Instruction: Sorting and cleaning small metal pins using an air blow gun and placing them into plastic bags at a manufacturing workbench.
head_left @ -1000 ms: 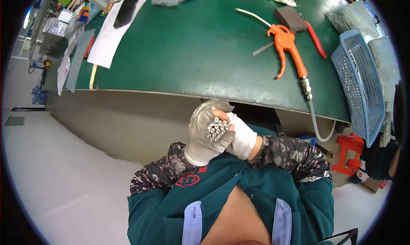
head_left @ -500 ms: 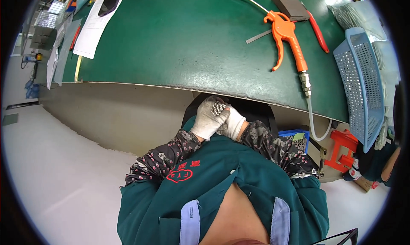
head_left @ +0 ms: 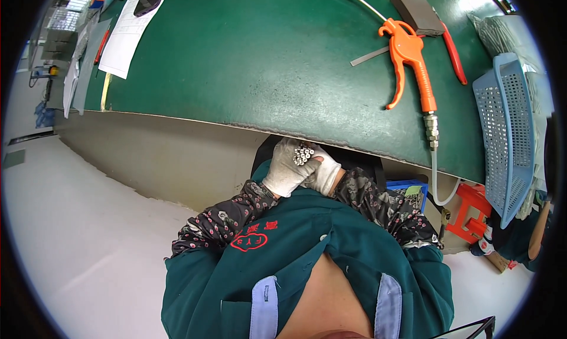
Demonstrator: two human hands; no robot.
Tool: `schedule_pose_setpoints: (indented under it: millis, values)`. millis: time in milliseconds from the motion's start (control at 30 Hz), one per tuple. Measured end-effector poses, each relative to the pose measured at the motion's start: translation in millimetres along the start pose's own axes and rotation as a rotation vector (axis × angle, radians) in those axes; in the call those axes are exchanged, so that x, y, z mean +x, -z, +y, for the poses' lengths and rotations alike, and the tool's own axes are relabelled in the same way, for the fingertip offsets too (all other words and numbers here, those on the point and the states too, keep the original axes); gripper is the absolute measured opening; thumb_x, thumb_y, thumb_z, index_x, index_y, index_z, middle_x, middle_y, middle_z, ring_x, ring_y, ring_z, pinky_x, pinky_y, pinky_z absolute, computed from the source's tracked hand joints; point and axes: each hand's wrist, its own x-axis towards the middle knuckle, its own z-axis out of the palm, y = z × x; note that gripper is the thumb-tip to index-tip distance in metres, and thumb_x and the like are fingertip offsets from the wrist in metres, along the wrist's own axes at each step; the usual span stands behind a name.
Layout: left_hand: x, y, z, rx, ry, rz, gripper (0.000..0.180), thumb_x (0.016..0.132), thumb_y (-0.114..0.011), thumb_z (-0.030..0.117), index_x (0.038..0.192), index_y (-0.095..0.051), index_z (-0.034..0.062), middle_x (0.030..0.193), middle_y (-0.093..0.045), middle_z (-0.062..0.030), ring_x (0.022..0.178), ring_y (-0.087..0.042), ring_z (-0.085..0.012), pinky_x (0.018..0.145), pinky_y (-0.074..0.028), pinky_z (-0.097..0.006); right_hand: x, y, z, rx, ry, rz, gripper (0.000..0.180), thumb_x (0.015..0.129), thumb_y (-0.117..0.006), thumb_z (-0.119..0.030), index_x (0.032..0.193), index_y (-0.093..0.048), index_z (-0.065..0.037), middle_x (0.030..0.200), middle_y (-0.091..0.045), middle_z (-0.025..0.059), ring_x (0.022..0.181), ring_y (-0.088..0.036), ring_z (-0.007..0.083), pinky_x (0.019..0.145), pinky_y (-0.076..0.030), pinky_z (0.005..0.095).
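Note:
Both my hands wear white gloves and meet just below the front edge of the green table (head_left: 248, 67). My left hand (head_left: 287, 172) is wrapped around a bundle of thin metal rods (head_left: 303, 154), whose ends point up toward me. My right hand (head_left: 325, 174) presses against the same bundle from the right and grips it too. The lower part of the rods is hidden inside the gloves.
An orange air blow gun (head_left: 407, 55) with a hose lies on the table, beside a red-handled tool (head_left: 453, 54) and a dark block (head_left: 419, 14). A blue plastic basket (head_left: 503, 126) sits at the right. Papers (head_left: 127, 34) lie at the far left. Another person's arm (head_left: 538, 232) is at the right edge.
My view has shifted so the table edge now sits just above my hands. Both hands stay closed around the rod bundle, held close to my chest.

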Motion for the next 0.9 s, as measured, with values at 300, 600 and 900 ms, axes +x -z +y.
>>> schedule_pose_setpoints:
  millis: [300, 600, 900]
  values:
    - [2.3, -0.7, 1.8, 0.001, 0.052, -0.046, 0.034, 0.062, -0.075, 0.025, 0.081, -0.057, 0.0031, 0.08, -0.057, -0.0138, 0.079, -0.054, -0.0346, 0.071, -0.043, -0.042, 9.1, 20.4, 1.1, 0.141, -0.017, -0.087, 0.018, 0.089, -0.038, -0.017, 0.086, -0.054, -0.007, 0.068, -0.054, 0.0026, 0.05, -0.05, 0.0142, 0.037, -0.038, 0.0266]
    - [-5.9, -3.5, -0.8, 0.254, -0.072, -0.093, 0.041, 0.065, -0.074, 0.031, 0.09, -0.055, 0.0055, 0.086, -0.055, -0.0116, 0.083, -0.051, -0.0333, 0.075, -0.04, -0.043, -30.6, -7.7, -12.5, -0.895, 0.542, -0.211, 0.023, 0.089, -0.043, -0.019, 0.105, -0.053, -0.004, 0.102, -0.058, 0.008, 0.094, -0.056, 0.0196, 0.086, -0.045, 0.0339]
    - [2.3, 9.1, 9.0, 0.266, -0.114, -0.11, 0.04, 0.064, -0.073, 0.036, 0.083, -0.055, 0.0058, 0.079, -0.054, -0.0119, 0.078, -0.052, -0.0326, 0.071, -0.039, -0.042, -7.1, 0.2, -8.1, -0.415, 0.469, -0.509, 0.032, 0.076, -0.062, -0.001, 0.106, -0.052, -0.005, 0.1, -0.058, 0.0054, 0.09, -0.055, 0.0146, 0.081, -0.047, 0.029]
